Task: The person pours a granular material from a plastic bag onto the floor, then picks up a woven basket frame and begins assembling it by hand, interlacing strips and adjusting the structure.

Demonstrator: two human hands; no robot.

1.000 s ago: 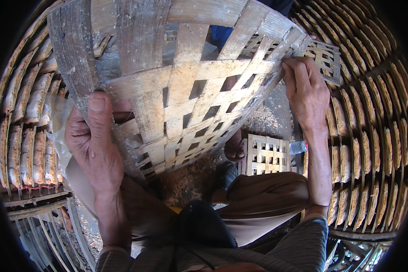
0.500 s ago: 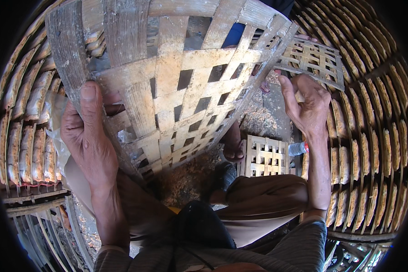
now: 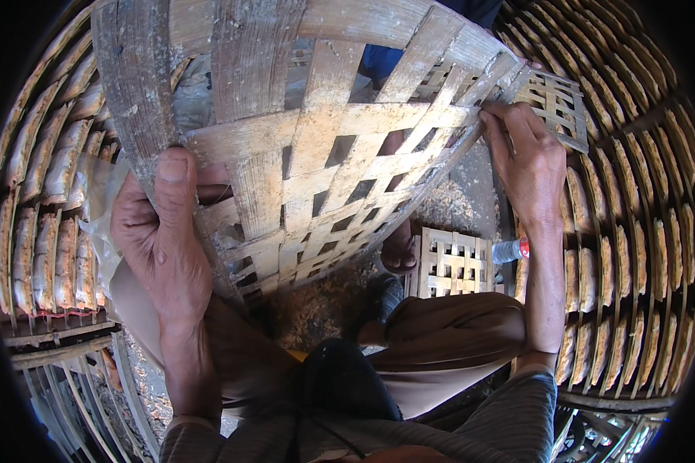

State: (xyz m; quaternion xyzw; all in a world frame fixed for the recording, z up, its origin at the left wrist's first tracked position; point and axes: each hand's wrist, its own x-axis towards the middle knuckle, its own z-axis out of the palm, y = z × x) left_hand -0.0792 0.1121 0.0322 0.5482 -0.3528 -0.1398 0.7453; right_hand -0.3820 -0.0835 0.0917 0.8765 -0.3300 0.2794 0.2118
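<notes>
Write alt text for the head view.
Two bare hands hold up a large woven bamboo basket: the left hand grips its edge, the right hand its far side. Stacked baskets surround the seated person; a small woven panel lies on the ground.

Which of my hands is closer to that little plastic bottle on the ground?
Right. The right hand grips the basket edge above the bottle; the left hand is across the woven basket.

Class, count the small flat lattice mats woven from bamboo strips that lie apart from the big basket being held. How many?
2: one small lattice mat on the ground by the knee, another beyond the right hand. Others may be hidden behind the basket.
</notes>
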